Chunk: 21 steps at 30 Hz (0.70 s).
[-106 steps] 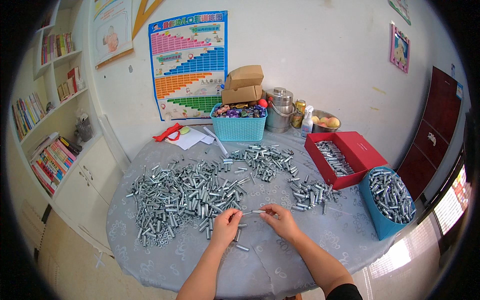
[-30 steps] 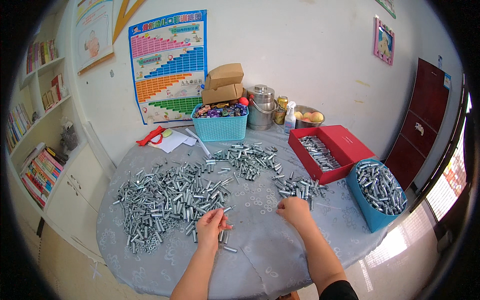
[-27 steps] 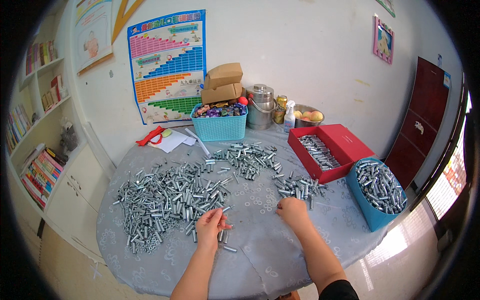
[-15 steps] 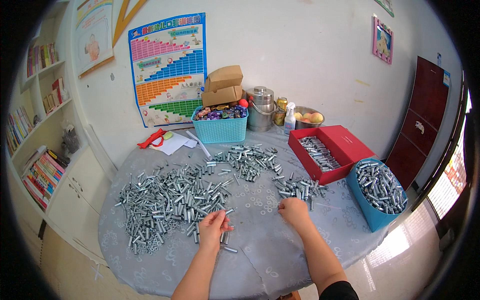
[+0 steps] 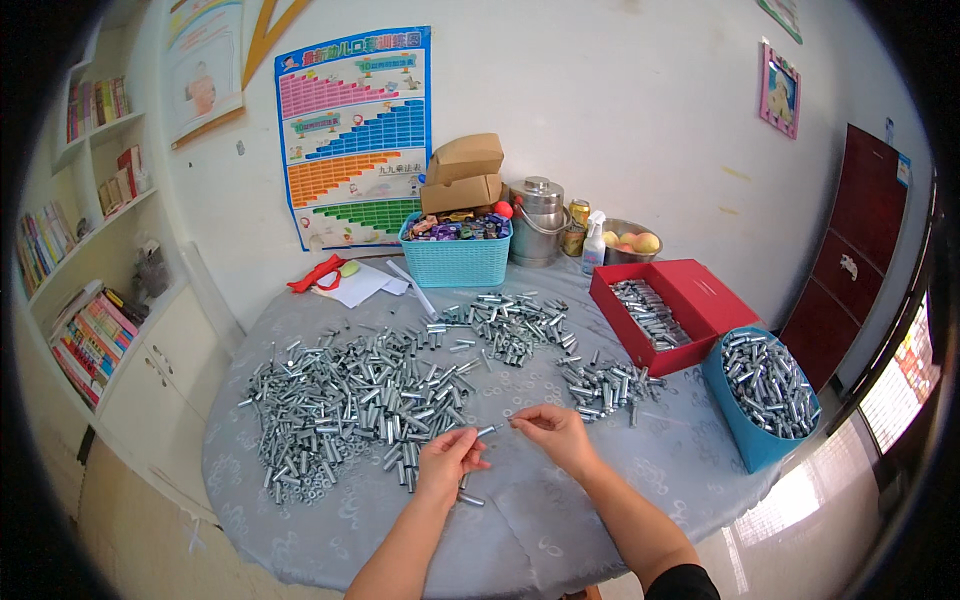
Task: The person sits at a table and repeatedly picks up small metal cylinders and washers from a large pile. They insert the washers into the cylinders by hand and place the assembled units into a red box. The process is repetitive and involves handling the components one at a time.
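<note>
At the worktop [image 5: 600, 540]'s centre, the left hand [image 5: 450, 465] pinches a metal cylinder [image 5: 487, 431], the right hand [image 5: 555, 437] is pinched closed by its tip, contents unclear; red box [image 5: 685, 356] at two o'clock, blue bin [image 5: 740, 430] at three look well filled, big pile [image 5: 350, 400] at nine still loose.
</note>
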Tool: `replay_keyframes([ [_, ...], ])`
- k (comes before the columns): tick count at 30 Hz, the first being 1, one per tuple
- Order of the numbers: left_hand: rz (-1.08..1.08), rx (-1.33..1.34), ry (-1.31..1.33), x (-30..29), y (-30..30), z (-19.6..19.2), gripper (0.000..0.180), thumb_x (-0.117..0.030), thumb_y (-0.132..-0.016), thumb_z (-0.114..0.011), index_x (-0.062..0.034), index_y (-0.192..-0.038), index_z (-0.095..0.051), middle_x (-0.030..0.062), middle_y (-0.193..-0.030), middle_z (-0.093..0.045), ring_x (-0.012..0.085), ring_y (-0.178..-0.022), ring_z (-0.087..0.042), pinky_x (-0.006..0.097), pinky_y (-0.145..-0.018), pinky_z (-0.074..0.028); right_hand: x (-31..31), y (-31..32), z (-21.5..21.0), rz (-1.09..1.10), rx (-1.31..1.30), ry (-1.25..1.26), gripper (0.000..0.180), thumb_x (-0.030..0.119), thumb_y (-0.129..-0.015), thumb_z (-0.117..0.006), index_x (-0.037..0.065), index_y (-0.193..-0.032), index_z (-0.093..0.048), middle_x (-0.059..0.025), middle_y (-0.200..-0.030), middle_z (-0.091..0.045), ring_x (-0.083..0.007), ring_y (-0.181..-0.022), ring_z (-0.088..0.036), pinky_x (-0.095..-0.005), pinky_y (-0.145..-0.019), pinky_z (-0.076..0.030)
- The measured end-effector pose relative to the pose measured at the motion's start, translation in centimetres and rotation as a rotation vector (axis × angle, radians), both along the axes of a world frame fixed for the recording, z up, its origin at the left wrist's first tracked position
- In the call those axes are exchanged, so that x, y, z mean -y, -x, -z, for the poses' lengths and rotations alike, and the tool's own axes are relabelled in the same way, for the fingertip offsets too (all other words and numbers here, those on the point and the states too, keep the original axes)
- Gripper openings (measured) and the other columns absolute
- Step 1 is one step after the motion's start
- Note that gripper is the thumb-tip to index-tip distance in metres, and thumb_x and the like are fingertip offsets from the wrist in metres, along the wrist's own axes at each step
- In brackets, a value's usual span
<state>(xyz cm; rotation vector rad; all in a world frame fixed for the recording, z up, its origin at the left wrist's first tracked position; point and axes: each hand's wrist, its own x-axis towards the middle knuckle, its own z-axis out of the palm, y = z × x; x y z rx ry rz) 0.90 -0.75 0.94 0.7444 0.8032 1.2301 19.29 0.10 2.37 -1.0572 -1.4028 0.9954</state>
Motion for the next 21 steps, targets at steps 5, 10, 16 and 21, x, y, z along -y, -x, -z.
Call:
replay_keyframes([
  [5, 0.029, 0.007, 0.043, 0.23, -0.16, -0.09, 0.019, -0.011, -0.083, -0.058, 0.0047, -0.092, -0.058, 0.0083, -0.073, -0.058, 0.0095, -0.057, -0.053, 0.030, -0.056, -0.054, -0.10, 0.34, 0.75, -0.050, -0.016, 0.002, 0.014, 0.006, -0.077, -0.063, -0.002, -0.089, -0.063, -0.0058, -0.085, -0.064, -0.0098, -0.077, -0.059, -0.0214, -0.069, -0.048],
  [10, 0.039, 0.047, 0.068, 0.08, -0.21, 0.19, 0.020, -0.012, -0.083, -0.058, 0.0055, -0.093, -0.057, 0.0090, -0.074, -0.059, 0.0102, -0.057, -0.053, 0.031, -0.056, -0.054, -0.05, 0.50, 0.85, -0.049, -0.062, 0.032, 0.014, 0.005, -0.077, -0.064, -0.002, -0.089, -0.062, -0.0057, -0.085, -0.063, -0.0102, -0.079, -0.059, -0.0215, -0.071, -0.047],
  [16, 0.047, 0.050, 0.080, 0.15, 0.03, -0.08, 0.021, -0.013, -0.082, -0.059, 0.0055, -0.093, -0.057, 0.0094, -0.075, -0.059, 0.0102, -0.057, -0.053, 0.031, -0.057, -0.054, 0.18, 0.87, 0.51, -0.094, -0.122, 0.056, 0.016, 0.003, -0.076, -0.064, -0.001, -0.091, -0.062, -0.0055, -0.088, -0.063, -0.0101, -0.082, -0.058, -0.0220, -0.073, -0.046],
  [21, 0.095, -0.017, 0.034, 0.22, -0.14, 0.06, 0.020, -0.013, -0.081, -0.060, 0.0041, -0.092, -0.058, 0.0089, -0.074, -0.059, 0.0095, -0.056, -0.053, 0.030, -0.057, -0.054, -0.03, 0.50, 0.89, -0.142, -0.116, 0.058, 0.018, 0.002, -0.076, -0.064, 0.000, -0.093, -0.061, -0.0043, -0.090, -0.062, -0.0097, -0.083, -0.057, -0.0214, -0.074, -0.045],
])
